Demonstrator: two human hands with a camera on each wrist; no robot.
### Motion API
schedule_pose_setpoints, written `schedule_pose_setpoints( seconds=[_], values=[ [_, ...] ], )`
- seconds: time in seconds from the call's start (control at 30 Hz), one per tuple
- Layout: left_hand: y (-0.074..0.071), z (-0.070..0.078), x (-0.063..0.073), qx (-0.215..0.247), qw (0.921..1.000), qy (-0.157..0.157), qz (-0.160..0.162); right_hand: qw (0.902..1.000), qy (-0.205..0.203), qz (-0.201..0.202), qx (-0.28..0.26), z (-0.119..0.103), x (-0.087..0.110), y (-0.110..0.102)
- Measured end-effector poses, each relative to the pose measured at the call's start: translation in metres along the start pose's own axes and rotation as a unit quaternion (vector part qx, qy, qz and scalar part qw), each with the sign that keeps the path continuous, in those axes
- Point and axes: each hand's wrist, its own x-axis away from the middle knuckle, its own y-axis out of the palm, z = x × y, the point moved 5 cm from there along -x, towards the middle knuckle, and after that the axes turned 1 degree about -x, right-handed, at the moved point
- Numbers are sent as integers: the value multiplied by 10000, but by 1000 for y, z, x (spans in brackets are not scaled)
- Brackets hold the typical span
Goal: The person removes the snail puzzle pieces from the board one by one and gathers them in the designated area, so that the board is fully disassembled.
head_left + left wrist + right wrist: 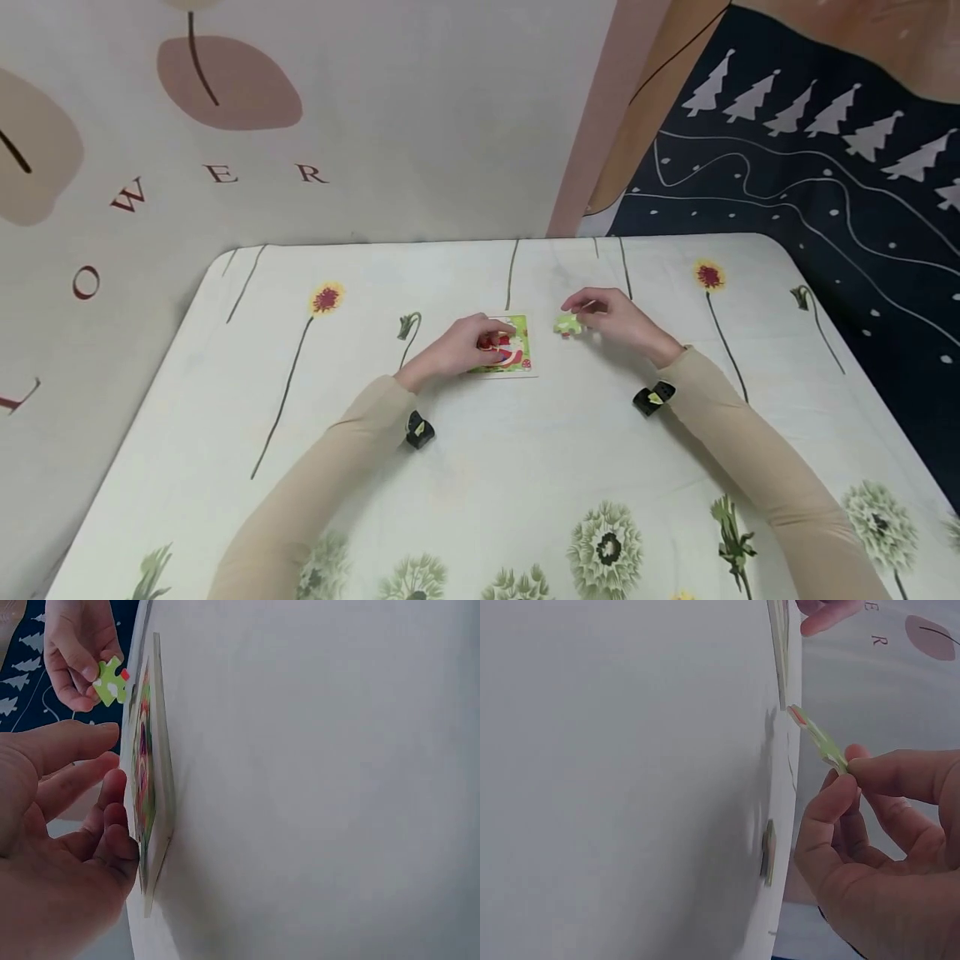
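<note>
My right hand [611, 318] pinches a light green jigsaw piece [567, 325] between thumb and fingertips, just right of a small square puzzle board [517, 367]. In the right wrist view the piece [819, 739] is tilted and held above the table, a red patch at its far end. My left hand [465, 346] lies over the left part of the board, its fingers loosely bent and partly hiding the colourful picture. Seen from the left wrist, the fingertips are right at the face of the board [163, 772].
Another small piece [769, 853] lies on the table below my right hand in the right wrist view. The table wears a white flower-print cloth [495, 467]. Behind it hangs a printed fabric wall [420, 125], with a dark tree-patterned sheet [787, 158] at right.
</note>
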Motion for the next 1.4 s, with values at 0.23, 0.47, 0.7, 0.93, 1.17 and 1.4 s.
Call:
schedule_pose_setpoints(
  seconds=[0.23,0.47,0.7,0.93,1.17,1.4],
  values=[
    [5,-1,-3,-93,10000,1,26,9999,88,48,-3,8,5,-10],
    [7,-2,-5,-312,9995,64,-40,9993,343,163,4,16,9,-22],
    [8,-4,-6,-301,9994,59,-135,9975,581,384,144,24,13,-33],
    [9,-5,-6,-290,9993,84,-216,9961,687,534,126,26,13,-42],
    [8,-6,-5,-204,9993,165,-259,9947,748,666,219,31,9,-50],
    [8,-8,-6,-224,9991,215,-294,9944,798,695,18,40,3,-56]
  ],
)
